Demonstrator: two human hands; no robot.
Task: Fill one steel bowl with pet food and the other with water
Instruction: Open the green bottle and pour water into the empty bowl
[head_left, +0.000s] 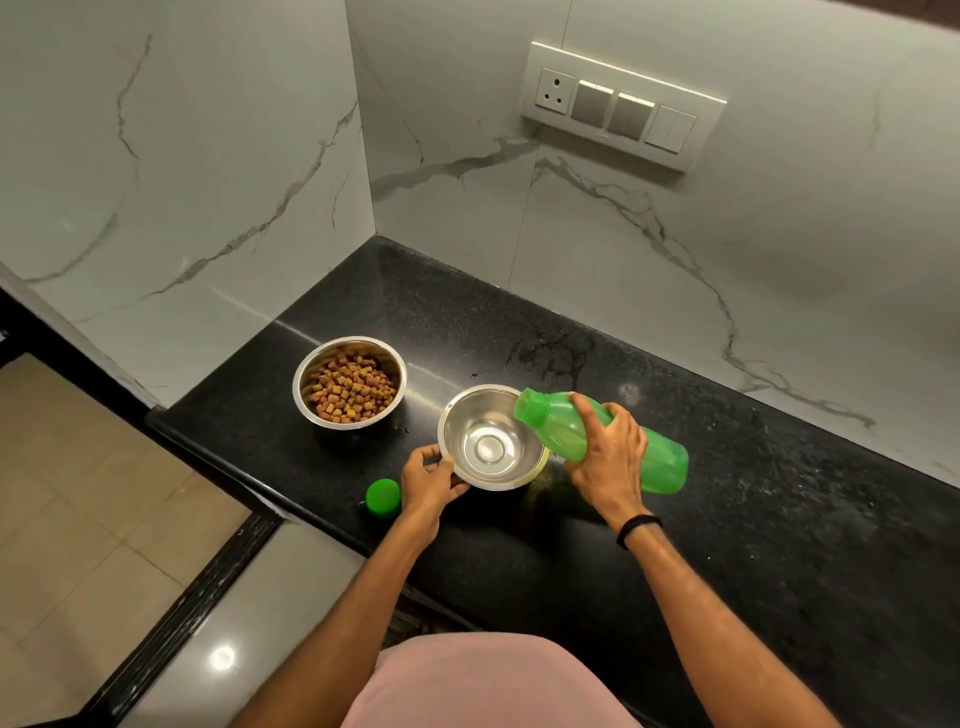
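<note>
Empty steel bowl (488, 441) rim pinched by left fingers (441, 464), right fingers (597, 415) wrapping tilted green bottle (602, 439)

Black counter (727, 519): kibble bowl (349, 382), empty bowl (491, 439), green cap (383, 498).

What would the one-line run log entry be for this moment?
food: kibble-filled steel bowl done | water: empty steel bowl, left hand steadying rim | right hand tilting uncapped green plastic bottle | green cap on black counter

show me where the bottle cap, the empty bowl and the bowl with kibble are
green bottle cap (383, 498), head view, on its rounded top
empty steel bowl (488, 448), head view, on the inside bottom
steel bowl of kibble (351, 388), head view, on the pile of kibble
</note>
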